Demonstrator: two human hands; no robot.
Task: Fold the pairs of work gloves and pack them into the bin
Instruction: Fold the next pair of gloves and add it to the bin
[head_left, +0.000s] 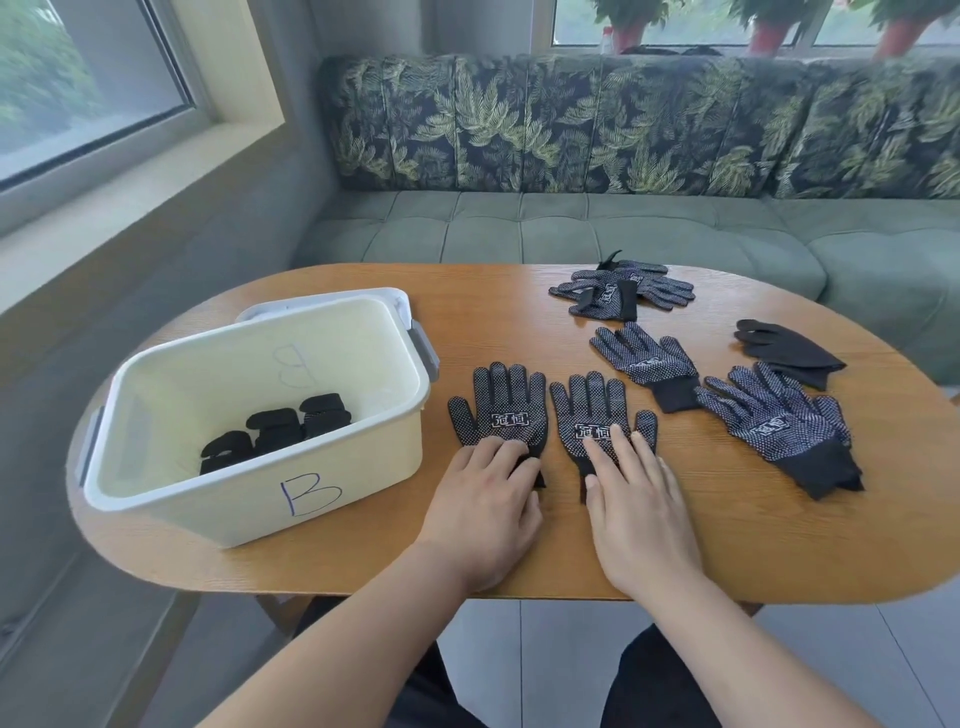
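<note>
**Pair in hand.** Left glove (498, 410) and right glove (597, 415) lie flat on the table (363, 566) just right of the bin (234, 499). They are dots up, side by side and not overlapping. Their long axes run parallel, fingers pointing away from the person and cuffs nearest.

**Left hand** (488, 509). Fingers are laid on the cuff end of the left glove, pressing it down (whether the thumb tucks under the cuff cannot be told).

**Right hand** (639, 519). Fingers are straight and slightly spread, pressing the lower palm of the right glove; nothing is pinched.

**In the bin.** Folded pairs (275, 436) sit as dark bundles on its floor.

**Stock.** Loose gloves (774, 421) lie well right of the bin, with a heap (623, 288) beyond them.

**Judgement.** The next move likely lays one glove over the other, a short sideways shift since the axes already match. The fold would then run along that axis, cuff toward fingertips. The left hand is the nearer one for the drop into the bin.
</note>
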